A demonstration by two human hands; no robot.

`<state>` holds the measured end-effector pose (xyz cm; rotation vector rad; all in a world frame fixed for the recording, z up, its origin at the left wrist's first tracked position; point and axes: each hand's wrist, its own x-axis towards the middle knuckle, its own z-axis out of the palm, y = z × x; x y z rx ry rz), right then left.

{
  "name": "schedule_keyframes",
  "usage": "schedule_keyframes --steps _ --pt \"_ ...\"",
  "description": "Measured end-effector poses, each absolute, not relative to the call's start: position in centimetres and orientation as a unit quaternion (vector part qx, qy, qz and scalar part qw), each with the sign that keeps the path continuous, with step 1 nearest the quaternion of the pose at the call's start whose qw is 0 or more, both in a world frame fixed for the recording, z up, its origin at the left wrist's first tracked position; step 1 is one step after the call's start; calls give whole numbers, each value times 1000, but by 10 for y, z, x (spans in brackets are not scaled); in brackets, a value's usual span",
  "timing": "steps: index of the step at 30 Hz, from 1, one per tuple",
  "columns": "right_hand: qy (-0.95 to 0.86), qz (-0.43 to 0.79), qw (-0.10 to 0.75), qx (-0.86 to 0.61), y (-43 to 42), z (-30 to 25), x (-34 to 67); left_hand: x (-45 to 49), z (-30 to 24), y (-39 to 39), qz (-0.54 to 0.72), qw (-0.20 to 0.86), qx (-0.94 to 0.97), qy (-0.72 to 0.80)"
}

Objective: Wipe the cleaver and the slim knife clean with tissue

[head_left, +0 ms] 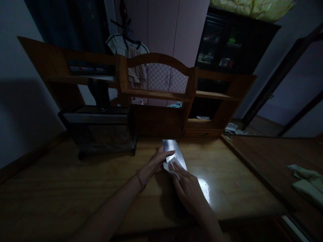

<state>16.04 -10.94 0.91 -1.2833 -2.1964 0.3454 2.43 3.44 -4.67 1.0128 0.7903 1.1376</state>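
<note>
Our right hand (188, 191), fingers flat, is pressing a white cloth (171, 167) onto a shiny sheet (174, 148) on the counter (75, 188) at 12 o'clock; our left hand (160, 158) is gripping its 9 o'clock edge.

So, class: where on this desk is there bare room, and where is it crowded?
Bare desk: left of the left hand, before the glass tank; and right of the right hand. Crowded: both hands on the shiny sheet.

Dim room in a home, likely a bedroom. Wooden desk (75, 188) with a shelf hutch (156, 94), clothes on a hanger (131, 50) behind it, pink wardrobe doors (174, 30), dark glass-front cabinet (222, 47), folded cloths (308, 181) at right.
</note>
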Motion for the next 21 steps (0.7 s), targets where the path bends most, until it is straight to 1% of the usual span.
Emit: schedule_keyframes --steps 5,9,14,21 --pt "-802 210 304 -470 -113 14 170 22 -55 40 496 646 465 346" --pt "-790 256 299 -469 -118 18 180 23 -54 39 493 657 463 333" --pt "-782 256 312 -475 -120 19 191 24 -47 36 498 655 454 340" --pt "-792 217 292 -490 -119 10 212 26 -36 32 501 654 449 346"
